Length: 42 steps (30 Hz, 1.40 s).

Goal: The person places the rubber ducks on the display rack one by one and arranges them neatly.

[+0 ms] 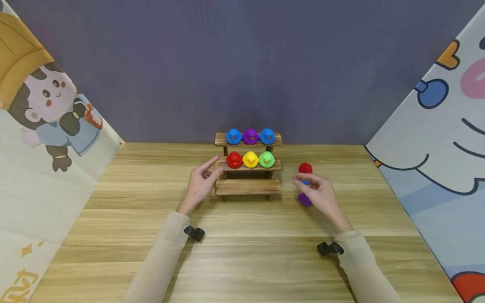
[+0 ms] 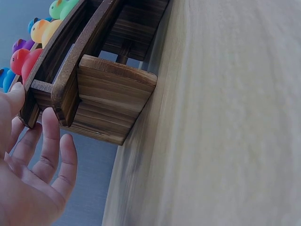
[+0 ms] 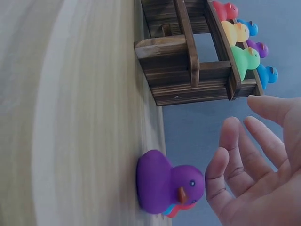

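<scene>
- Far left, a white cartoon-printed panel (image 1: 45, 198) stands along the edge of the light wood-grain table (image 1: 246, 261)
- Then a left arm in a beige sleeve (image 1: 159, 256), with a bare left hand (image 1: 201, 182) at the left end of the shelf; thumb and fingers are well apart with nothing gripped, and honestly I can't tell if the fingertips touch the wood
- Middle is the three-tier brown wooden shelf (image 1: 248, 187)
- Its top tier, going left to right: a round blue toy duck (image 1: 233, 136), a round purple toy duck (image 1: 250, 136), another blue toy duck (image 1: 267, 136)
- Middle tier, same direction: a red toy duck (image 1: 234, 160), a yellow toy duck (image 1: 251, 159), a green toy duck (image 1: 267, 159)
- Right of the shelf on the table, a second red toy duck (image 1: 305, 168) at the back, something blue (image 1: 305, 182) mostly hidden, and a second purple toy duck (image 1: 305, 199) nearest the front
- Bare right hand (image 1: 319, 193) is over by those, fingers loosely bent, a small gap from thumb to index, nothing held; can't tell if the little finger touches purple
</scene>
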Each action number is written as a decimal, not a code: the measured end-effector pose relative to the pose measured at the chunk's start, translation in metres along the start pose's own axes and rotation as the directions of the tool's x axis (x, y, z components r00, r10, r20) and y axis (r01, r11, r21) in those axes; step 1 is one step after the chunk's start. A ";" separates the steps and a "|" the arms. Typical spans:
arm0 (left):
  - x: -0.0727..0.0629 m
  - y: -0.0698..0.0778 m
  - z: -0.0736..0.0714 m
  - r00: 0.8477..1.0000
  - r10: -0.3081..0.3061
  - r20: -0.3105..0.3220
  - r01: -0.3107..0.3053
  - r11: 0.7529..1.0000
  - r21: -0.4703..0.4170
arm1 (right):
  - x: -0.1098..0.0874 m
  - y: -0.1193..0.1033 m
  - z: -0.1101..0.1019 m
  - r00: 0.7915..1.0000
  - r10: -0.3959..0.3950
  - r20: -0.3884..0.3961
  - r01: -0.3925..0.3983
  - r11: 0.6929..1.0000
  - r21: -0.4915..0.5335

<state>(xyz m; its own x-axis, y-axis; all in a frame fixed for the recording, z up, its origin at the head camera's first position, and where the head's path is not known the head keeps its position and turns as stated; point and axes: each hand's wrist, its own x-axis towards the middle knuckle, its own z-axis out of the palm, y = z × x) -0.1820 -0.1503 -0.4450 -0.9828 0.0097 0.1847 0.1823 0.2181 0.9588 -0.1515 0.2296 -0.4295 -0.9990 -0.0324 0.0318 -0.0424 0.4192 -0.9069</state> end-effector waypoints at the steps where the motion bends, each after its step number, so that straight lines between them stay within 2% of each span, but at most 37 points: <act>1: 0.000 0.000 0.000 1.000 -0.003 0.002 0.003 1.000 -0.001 | -0.001 0.001 -0.001 1.000 0.001 -0.002 -0.001 1.000 -0.003; 6: -0.001 0.000 -0.001 1.000 0.002 0.002 -0.002 1.000 0.001 | -0.003 0.008 -0.005 0.999 -0.025 -0.025 0.024 1.000 -0.016; 13: -0.001 -0.002 0.000 1.000 0.027 0.003 -0.027 1.000 -0.007 | -0.007 0.012 -0.012 0.998 -0.032 -0.049 0.033 0.999 0.026; 18: -0.001 -0.001 0.000 1.000 0.026 0.003 -0.026 1.000 -0.004 | -0.009 0.018 -0.019 0.998 -0.030 -0.055 0.028 0.999 -0.044; 28: -0.002 0.001 0.000 1.000 0.018 0.003 -0.018 1.000 0.001 | -0.014 0.024 -0.025 1.000 0.014 -0.018 -0.015 0.997 -0.077; 42: -0.003 0.001 0.000 1.000 0.013 0.007 -0.013 1.000 0.001 | -0.019 0.031 -0.029 0.999 0.025 0.036 -0.021 0.995 -0.102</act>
<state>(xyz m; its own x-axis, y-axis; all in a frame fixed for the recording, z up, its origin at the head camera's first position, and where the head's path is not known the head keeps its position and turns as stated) -0.1789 -0.1505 -0.4442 -0.9805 0.0196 0.1953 0.1948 0.2188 0.9561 -0.1342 0.2699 -0.4459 -0.9985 -0.0546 -0.0063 -0.0225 0.5100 -0.8599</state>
